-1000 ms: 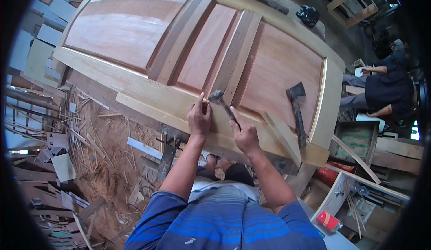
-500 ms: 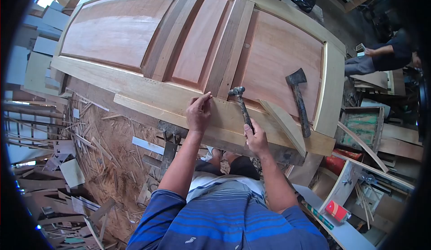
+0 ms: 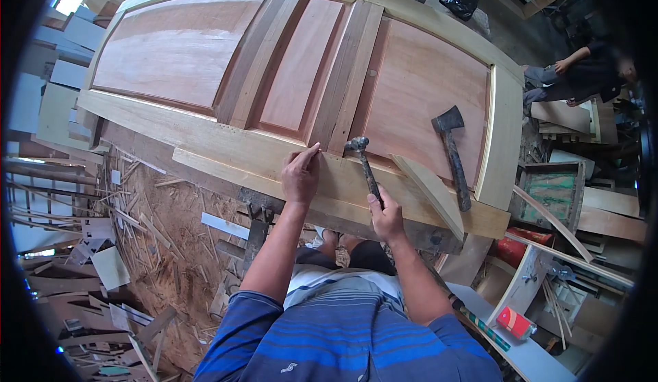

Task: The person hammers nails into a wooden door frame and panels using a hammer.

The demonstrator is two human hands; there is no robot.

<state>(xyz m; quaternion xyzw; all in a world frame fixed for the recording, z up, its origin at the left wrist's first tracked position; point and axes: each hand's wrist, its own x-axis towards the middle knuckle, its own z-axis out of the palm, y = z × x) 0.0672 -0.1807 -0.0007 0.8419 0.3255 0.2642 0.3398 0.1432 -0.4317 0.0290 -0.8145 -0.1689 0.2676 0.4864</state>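
A wooden panel door (image 3: pixel 199 129) lies flat on a workbench before me. My left hand (image 3: pixel 300 175) is at the door's near rail, thumb and fingers pinched together; whatever is between the fingertips is too small to make out. In my right hand (image 3: pixel 388 215) is a hammer (image 3: pixel 369 173), gripped by its dark handle. The hammer's head is just right of my left fingertips, over the rail. Farther right, a hatchet (image 3: pixel 452 152) rests on the door's right panel. Between hammer and hatchet lies an angled wooden piece (image 3: pixel 432 193).
Wood scraps and shavings (image 3: pixel 161 231) cover the floor at left. A black plastic bag (image 3: pixel 459 2) sits beyond the door's far edge. At right are a red can (image 3: pixel 515 323), a green-stained tray (image 3: pixel 550 193) and piled boards. Another person (image 3: pixel 582 73) is at the upper right.
The hammer and my right hand have shifted slightly left, while my left hand keeps its pinch at the rail. The person at the upper right has changed posture.
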